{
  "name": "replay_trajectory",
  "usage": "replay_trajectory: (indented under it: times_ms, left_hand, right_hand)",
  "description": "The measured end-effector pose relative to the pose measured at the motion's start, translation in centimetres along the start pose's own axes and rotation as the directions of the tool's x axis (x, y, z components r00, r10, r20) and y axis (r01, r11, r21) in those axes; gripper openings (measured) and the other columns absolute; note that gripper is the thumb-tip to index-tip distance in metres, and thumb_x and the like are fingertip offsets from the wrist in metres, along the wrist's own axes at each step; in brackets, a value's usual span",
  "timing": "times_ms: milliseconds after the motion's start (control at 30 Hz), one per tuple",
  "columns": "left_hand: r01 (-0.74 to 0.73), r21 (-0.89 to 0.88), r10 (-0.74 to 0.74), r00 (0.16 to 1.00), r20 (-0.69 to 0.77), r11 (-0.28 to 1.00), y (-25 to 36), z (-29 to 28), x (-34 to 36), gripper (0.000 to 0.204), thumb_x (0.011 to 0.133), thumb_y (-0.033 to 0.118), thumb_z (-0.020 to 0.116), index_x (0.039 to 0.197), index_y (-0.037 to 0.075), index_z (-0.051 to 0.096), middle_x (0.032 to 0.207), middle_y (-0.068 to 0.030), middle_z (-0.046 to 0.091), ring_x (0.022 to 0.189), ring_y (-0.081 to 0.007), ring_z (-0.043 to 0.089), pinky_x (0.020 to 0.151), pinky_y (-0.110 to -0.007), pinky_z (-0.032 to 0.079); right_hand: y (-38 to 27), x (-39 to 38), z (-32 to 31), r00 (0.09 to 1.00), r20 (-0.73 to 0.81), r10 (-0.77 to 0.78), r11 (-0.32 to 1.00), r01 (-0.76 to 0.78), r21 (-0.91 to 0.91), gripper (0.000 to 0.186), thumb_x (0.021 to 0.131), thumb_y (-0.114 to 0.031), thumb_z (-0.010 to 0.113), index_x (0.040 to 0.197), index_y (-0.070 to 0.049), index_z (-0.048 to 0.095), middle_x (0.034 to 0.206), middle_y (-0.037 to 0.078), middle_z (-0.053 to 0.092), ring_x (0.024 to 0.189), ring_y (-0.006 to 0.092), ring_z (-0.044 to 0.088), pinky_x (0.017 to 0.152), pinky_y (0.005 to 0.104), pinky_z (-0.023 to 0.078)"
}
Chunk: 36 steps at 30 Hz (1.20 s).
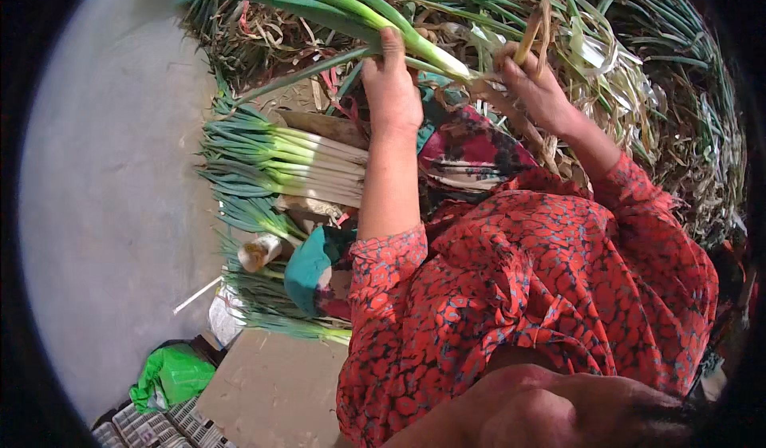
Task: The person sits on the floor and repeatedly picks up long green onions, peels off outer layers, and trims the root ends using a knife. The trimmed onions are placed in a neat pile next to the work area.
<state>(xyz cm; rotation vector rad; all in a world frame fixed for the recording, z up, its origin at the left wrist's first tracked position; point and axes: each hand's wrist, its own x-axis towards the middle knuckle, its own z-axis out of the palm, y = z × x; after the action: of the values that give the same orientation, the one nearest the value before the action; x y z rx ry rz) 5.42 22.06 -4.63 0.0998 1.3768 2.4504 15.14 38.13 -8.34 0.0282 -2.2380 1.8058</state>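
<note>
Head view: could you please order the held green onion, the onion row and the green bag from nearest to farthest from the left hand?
1. Held green onion, in the left hand.
2. Onion row, below and left.
3. Green bag, far lower left.

A smooth, pale grey floor [112, 177] fills the left side, evenly lit. Toward the lower left, a bright green plastic bag [174, 374] sits near pale slatted crates [155, 428]. Beside them lies a flat brown cardboard sheet [275, 380]. Strong light brightens the cardboard.
</note>
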Motion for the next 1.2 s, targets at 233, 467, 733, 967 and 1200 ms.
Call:
replay_trajectory:
  times_ms: [233, 467, 733, 967, 1200]
  left_hand:
    - [0.182, 0.295, -0.145, 0.979, -0.142, 0.938, -2.0, -1.6, 0.9, 0.034, 0.09, 0.037, 0.035, 0.083, 0.006, 0.048, 0.071, -0.0062, 0.054, 0.053, -0.0122, 0.048, 0.039, -0.023, 0.034]
    - [-0.17, 0.951, -0.366, 0.928, 0.066, -0.258, -2.0, 3.1, 0.1, 0.022, 0.075, 0.012, 0.046, 0.088, 0.002, 0.061, 0.089, -0.0215, 0.059, 0.087, -0.0324, 0.058, 0.074, -0.041, 0.046]
    - [-0.037, 0.968, -0.283, 0.958, -0.036, -0.247, 1.6, 0.8, -2.1, 0.031, 0.079, 0.027, 0.046, 0.093, 0.001, 0.056, 0.089, -0.0228, 0.058, 0.088, -0.0356, 0.055, 0.076, -0.043, 0.043]
    - [0.286, 0.022, -0.287, 0.955, 0.072, 0.958, 1.0, -0.6, -0.9, 0.045, 0.087, 0.04, 0.042, 0.107, 0.001, 0.046, 0.087, -0.005, 0.052, 0.081, -0.0145, 0.051, 0.072, -0.027, 0.042]
    - [0.102, -0.321, -0.128, 0.99, -0.059, 0.942, 0.0, -2.9, -0.7, 0.028, 0.085, 0.036, 0.048, 0.078, 0.009, 0.044, 0.057, 0.0008, 0.039, 0.056, -0.0115, 0.042, 0.059, -0.026, 0.042]
  right_hand:
    - [-2.7, 5.7, 2.9, 0.947, -0.035, 0.319, 0.292, -0.063, 0.954, 0.026, 0.092, -0.027, 0.034, 0.077, -0.007, 0.04, 0.066, 0.003, 0.043, 0.059, 0.0137, 0.04, 0.06, 0.027, 0.038]
    - [-3.0, 7.9, 0.9, 0.95, -0.036, 0.31, 0.079, 0.012, 0.997, 0.022, 0.09, -0.025, 0.037, 0.076, -0.008, 0.039, 0.064, 0.003, 0.043, 0.051, 0.0127, 0.035, 0.053, 0.0259, 0.034]
    - [-5.5, 7.0, 2.7, 0.938, -0.143, 0.315, 0.424, -0.005, 0.905, 0.031, 0.09, -0.032, 0.036, 0.068, -0.01, 0.037, 0.057, 0.002, 0.039, 0.05, 0.0133, 0.035, 0.05, 0.0267, 0.033]
    - [-5.4, 4.7, 7.8, 0.996, -0.055, 0.076, 0.805, -0.029, 0.592, 0.03, 0.09, -0.03, 0.037, 0.08, -0.005, 0.048, 0.07, 0.008, 0.052, 0.063, 0.0189, 0.052, 0.057, 0.0298, 0.042]
    - [-5.3, 3.2, 6.9, 0.724, 0.415, -0.552, 0.8, 0.6, 0.018, 0.023, 0.079, -0.014, 0.045, 0.097, -0.001, 0.046, 0.091, 0.018, 0.05, 0.086, 0.0363, 0.048, 0.077, 0.0413, 0.041]
